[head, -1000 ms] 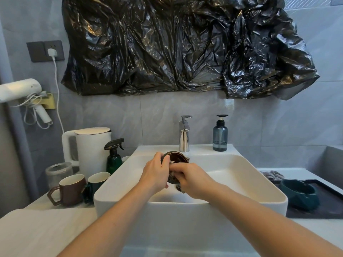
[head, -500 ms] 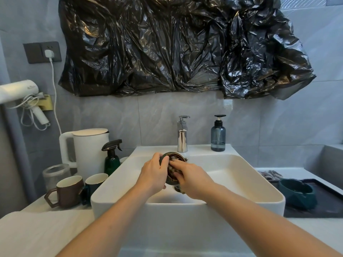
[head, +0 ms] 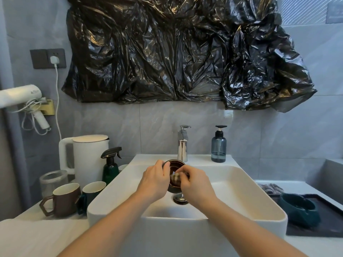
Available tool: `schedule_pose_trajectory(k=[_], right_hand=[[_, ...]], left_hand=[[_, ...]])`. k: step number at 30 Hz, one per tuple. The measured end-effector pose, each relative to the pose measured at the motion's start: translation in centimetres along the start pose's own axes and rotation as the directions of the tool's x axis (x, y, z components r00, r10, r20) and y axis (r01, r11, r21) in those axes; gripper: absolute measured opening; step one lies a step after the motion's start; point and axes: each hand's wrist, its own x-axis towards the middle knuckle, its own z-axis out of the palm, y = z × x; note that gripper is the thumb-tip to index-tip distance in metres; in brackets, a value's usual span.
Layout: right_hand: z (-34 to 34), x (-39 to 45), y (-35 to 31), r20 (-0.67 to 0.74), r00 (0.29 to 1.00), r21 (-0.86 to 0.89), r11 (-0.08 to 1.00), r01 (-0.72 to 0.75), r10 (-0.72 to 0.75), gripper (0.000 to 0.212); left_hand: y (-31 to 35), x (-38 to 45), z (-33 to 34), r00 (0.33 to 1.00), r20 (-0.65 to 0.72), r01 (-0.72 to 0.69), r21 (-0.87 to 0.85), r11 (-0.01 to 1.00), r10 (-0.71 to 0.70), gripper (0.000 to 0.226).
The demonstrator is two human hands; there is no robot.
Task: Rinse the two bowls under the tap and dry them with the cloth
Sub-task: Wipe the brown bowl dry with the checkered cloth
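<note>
My left hand [head: 154, 180] grips the left rim of a small brown bowl [head: 175, 165], holding it tilted over the white sink [head: 259, 197] just in front of the chrome tap [head: 182, 145]. With my right hand [head: 196, 184] I pinch a bunched striped cloth [head: 175, 177] and press it inside the bowl. No water runs from the tap. A dark green bowl [head: 298, 208] sits on the black tray [head: 330, 219] to the right of the sink.
A grey crumpled cloth [head: 271, 188] lies behind the tray. A soap dispenser [head: 219, 145] stands right of the tap. Left of the sink are a white kettle [head: 89, 154], a green spray bottle [head: 111, 166], two mugs [head: 63, 199] and a glass jar [head: 52, 180].
My right hand has worked the cloth a little lower inside the brown bowl, so more of the upper inside shows. My left hand keeps its hold in the same place.
</note>
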Motion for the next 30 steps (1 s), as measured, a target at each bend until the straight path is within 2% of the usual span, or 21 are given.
schedule_pose_trajectory(k=[2,6,9,11,13,16,18,21,23,25,28,30], right_hand=[[-0.2,0.3,0.3,-0.086,0.996,0.078,0.997,-0.007,0.014,0.024],[-1.2,0.8,1.3,-0.292,0.952,0.357,0.934,0.019,0.092,0.027],[-2.1,1.2,1.3,-0.336,0.932,0.486,0.873,0.046,0.138,0.028],[-2.0,1.9,1.2,-0.299,0.952,0.441,0.895,0.073,0.069,0.029],[-1.6,2.8,0.8,-0.217,0.973,0.31,0.941,0.139,-0.072,0.032],[-1.0,3.5,0.2,-0.079,0.967,0.191,0.949,0.251,-0.24,0.033],[-0.3,3.6,0.7,-0.047,0.966,0.148,0.954,0.259,-0.255,0.035],[0.2,3.5,2.3,-0.01,0.989,0.11,0.983,0.147,-0.146,0.034],[-0.1,3.4,2.8,-0.006,0.993,0.098,0.988,0.115,-0.115,0.03],[-0.2,3.3,2.4,-0.031,0.985,0.126,0.977,0.173,-0.17,0.033],[0.5,3.0,1.3,-0.047,0.944,0.048,0.943,0.329,-0.327,0.042],[0.7,3.0,1.0,-0.066,0.942,0.003,0.944,0.33,-0.329,0.042]], left_hand=[[0.5,0.8,-0.2,0.999,-0.005,-0.04,0.037,0.999,0.04,0.04],[0.1,1.7,-0.6,0.983,-0.022,-0.178,0.185,0.967,0.185,0.032],[-1.3,1.7,-0.6,0.973,-0.018,-0.223,0.211,0.952,0.232,0.027],[-1.5,1.7,-0.5,0.965,-0.016,-0.253,0.22,0.942,0.263,0.027],[-1.2,1.6,-0.6,0.953,-0.037,-0.285,0.219,0.933,0.3,0.028],[-0.9,1.5,-0.7,0.946,-0.064,-0.3,0.191,0.934,0.317,0.03],[-1.1,1.5,-0.9,0.949,-0.088,-0.287,0.165,0.944,0.304,0.03],[-1.4,1.7,-1.2,0.948,-0.172,-0.254,0.101,0.962,0.268,0.033],[-1.5,1.7,-1.2,0.946,-0.181,-0.257,0.076,0.963,0.267,0.033],[-1.4,1.7,-1.0,0.952,-0.125,-0.273,0.079,0.959,0.281,0.029],[-1.0,1.5,-0.3,0.948,-0.036,-0.31,0.114,0.944,0.316,0.026],[-0.9,1.4,-0.2,0.949,-0.049,-0.307,0.096,0.947,0.312,0.024]])
